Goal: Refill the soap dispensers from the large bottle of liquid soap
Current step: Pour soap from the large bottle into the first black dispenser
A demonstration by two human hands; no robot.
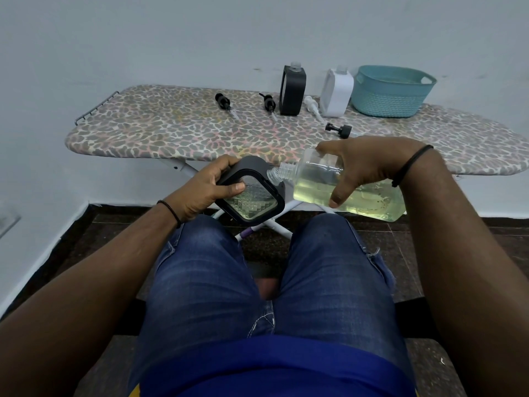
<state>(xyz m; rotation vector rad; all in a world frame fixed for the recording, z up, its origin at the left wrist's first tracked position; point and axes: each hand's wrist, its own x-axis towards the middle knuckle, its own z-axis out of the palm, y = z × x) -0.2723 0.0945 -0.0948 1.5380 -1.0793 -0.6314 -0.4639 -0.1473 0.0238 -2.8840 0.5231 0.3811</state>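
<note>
Soft, even indoor light, wide-angle view

The pale wall [171,38] reads flat and shadowless; the ironing board [171,130] casts only a faint shadow beneath. Small highlights glint on the large soap bottle [323,179]. Focus is sharp centrally; edges bow outward, stretching the forearms at 7 and 4 o'clock.

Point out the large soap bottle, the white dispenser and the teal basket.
large soap bottle [315,179], head view, on its clear shoulder.
white dispenser [336,93], head view, on its front face.
teal basket [386,98], head view, on its woven wall.
</note>
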